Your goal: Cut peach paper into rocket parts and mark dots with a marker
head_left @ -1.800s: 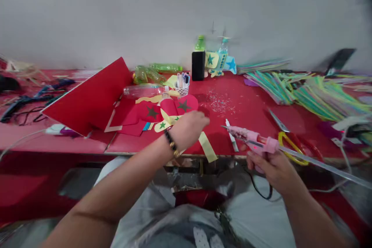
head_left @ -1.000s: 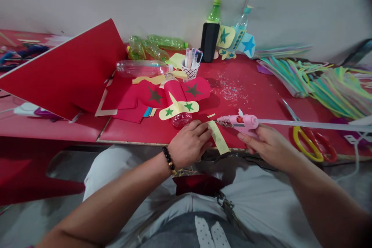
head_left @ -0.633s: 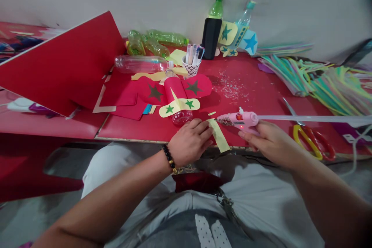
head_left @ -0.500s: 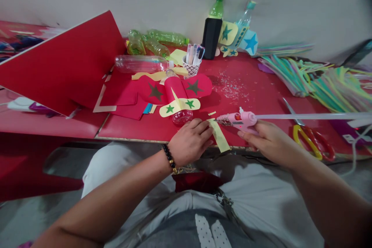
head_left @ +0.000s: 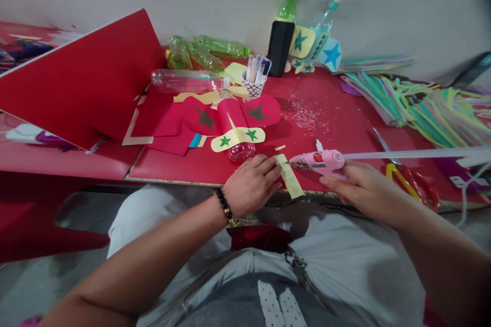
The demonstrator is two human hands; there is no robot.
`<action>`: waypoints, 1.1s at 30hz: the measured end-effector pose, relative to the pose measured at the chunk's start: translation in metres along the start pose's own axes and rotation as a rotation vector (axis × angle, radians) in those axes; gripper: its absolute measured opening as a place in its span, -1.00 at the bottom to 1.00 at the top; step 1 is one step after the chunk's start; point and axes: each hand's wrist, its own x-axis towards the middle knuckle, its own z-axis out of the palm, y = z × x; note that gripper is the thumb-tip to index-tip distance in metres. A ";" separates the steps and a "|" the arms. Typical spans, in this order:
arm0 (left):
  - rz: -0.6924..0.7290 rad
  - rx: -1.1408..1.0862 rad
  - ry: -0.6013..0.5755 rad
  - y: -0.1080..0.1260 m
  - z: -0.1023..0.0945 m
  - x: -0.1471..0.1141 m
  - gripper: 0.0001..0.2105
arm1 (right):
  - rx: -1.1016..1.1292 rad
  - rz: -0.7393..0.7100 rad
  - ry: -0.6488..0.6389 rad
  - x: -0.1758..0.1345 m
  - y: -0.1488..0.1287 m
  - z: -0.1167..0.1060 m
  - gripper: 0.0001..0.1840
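My right hand (head_left: 366, 186) grips a pink hot glue gun (head_left: 324, 160), with a long clear glue stick (head_left: 414, 154) running out of its back. The gun's nozzle points left, at the upper part of a pale yellow paper strip (head_left: 292, 180) by the table's front edge. With fingers curled together, my left hand (head_left: 253, 184) holds the strip's left edge; its fingertips are partly hidden. Just beyond that hand lies a bottle airplane (head_left: 232, 116) wrapped in red paper, with red wings and a yellow tail piece bearing stars. A small yellow scrap (head_left: 280, 147) sits above the strip.
Scissors (head_left: 406, 179) and bundles of pastel strips (head_left: 387, 97) lie to the right. Behind stand a pen cup (head_left: 253, 85), a black holder (head_left: 281, 48) and a blue bottle airplane (head_left: 320, 43). Plastic bottles (head_left: 187, 82) and a tilted red board (head_left: 88, 82) occupy the left.
My right hand and the glue gun have shifted slightly right, so the nozzle is a little farther along from my left hand. The left hand stays at the strip.
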 end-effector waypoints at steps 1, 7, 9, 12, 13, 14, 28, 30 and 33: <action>0.002 -0.001 0.000 0.000 0.000 0.000 -0.65 | 0.001 0.000 -0.003 -0.002 -0.001 -0.001 -0.75; 0.008 0.000 0.005 0.000 0.002 0.000 -0.66 | 0.024 -0.009 -0.073 -0.017 -0.002 -0.007 -0.73; 0.004 -0.007 -0.001 0.000 0.002 0.000 -0.66 | 0.024 -0.020 -0.098 -0.022 0.001 -0.008 -0.72; 0.000 -0.015 -0.012 -0.001 0.003 0.000 -0.66 | 0.002 -0.024 -0.124 -0.028 0.009 -0.008 -0.69; -0.001 -0.015 -0.012 -0.001 0.003 0.000 -0.66 | 0.003 -0.028 -0.135 -0.030 0.011 -0.008 -0.69; 0.000 -0.013 -0.010 -0.001 0.003 0.000 -0.66 | 0.007 -0.033 -0.143 -0.033 0.013 -0.008 -0.68; -0.063 0.012 -0.004 0.001 0.003 0.001 -0.65 | 0.115 -0.052 -0.088 -0.049 0.008 -0.008 -0.62; -0.101 0.028 0.005 0.003 0.003 0.002 -0.63 | 0.108 -0.036 -0.079 -0.047 0.004 -0.011 -0.57; -0.135 0.046 0.002 0.006 0.002 0.003 -0.62 | 0.084 0.000 -0.097 -0.044 -0.001 -0.012 -0.59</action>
